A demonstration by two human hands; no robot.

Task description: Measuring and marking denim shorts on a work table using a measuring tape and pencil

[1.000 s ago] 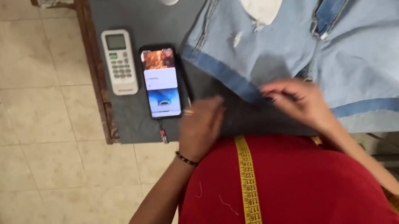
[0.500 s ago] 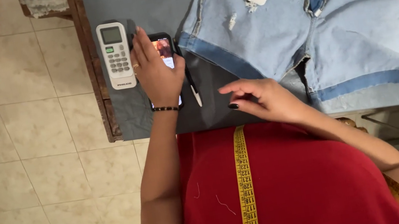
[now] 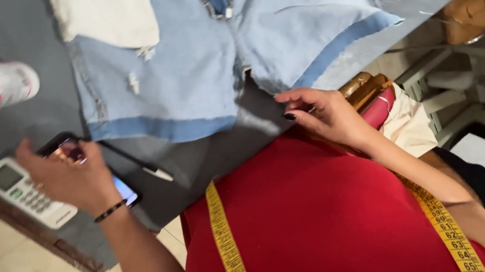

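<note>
A person in red is leaning over the grey worktop [image 3: 6,38], left hand [image 3: 67,180] spread loosely over a smartphone [image 3: 123,191] lying beside a white remote [image 3: 23,194], fingers curling onto it. The right hand [image 3: 325,113] is resting palm-down, fingers bent, near the hem of light denim shorts [image 3: 190,65].

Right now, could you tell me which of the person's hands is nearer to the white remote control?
The left. The left hand lies on the phone, right beside the white remote control. The right hand rests far across the table, by the hem of the denim shorts.
</note>
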